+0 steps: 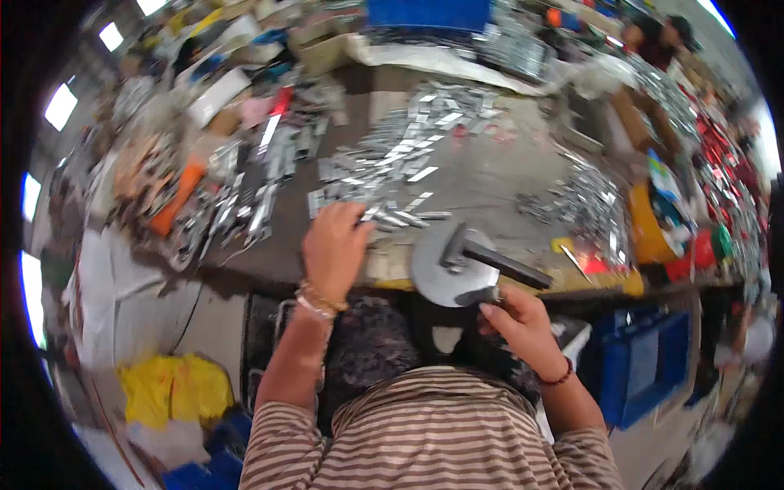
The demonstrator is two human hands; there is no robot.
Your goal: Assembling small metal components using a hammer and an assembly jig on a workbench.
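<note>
My left hand (pixel 335 249) reaches to the near edge of a spread of small flat silvery metal pieces (pixel 400 155). Its fingers are curled and drawn together at the pieces; blur hides what lies between the tips. At the table's front edge stands a round grey metal disc (pixel 433 265) with a dark bar (pixel 510 263) across it, like part of a bench tool. My right hand (pixel 523 322) pinches a small dark piece (pixel 476 296) against the disc's near rim. Whether that piece is fixed to the disc I cannot tell.
A heap of small metal parts (pixel 588 208) lies right, beside a thin pointed tool (pixel 577 263). Longer metal strips (pixel 265 175) and an orange object (pixel 180 196) crowd the left. Blue crates (pixel 645 367) stand below right; a blue bin (pixel 429 15) is at the back.
</note>
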